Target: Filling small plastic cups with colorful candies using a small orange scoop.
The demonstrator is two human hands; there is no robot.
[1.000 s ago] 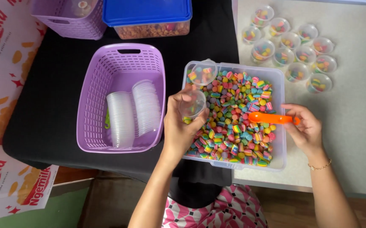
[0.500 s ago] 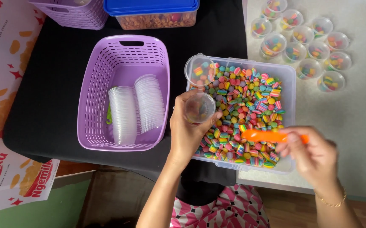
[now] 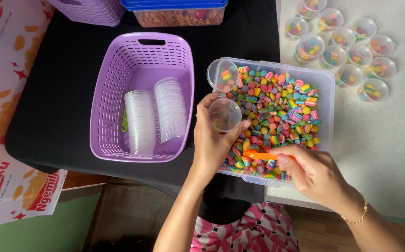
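Candies (image 3: 277,116), small and round with many colours, fill the clear tub (image 3: 326,88) in front of me, and they sit on the edge of the black table (image 3: 62,93). I think they are light and hard and would roll away if I tipped them, so a scoop is better than fingers. My right hand (image 3: 312,175) is closed around the orange scoop (image 3: 257,155), pinching its handle, and the scoop's front end lies low in the candies near the tub's front wall. My left hand (image 3: 212,140) is wrapped around a small clear cup (image 3: 224,115), held over the tub's left side. I think the cup is thin and soft, so I should hold it by the sides and not squeeze. I can see a few bits of colour inside it, but I cannot tell how many. Another little cup (image 3: 222,74) with some candies rests in the tub's back left corner. Left of the tub is a purple basket (image 3: 113,79) with stacks of empty cups (image 3: 153,114) lying on their sides. On the white top to the right stand many filled cups (image 3: 338,42), close together. At the back is a box with a blue lid (image 3: 177,4).
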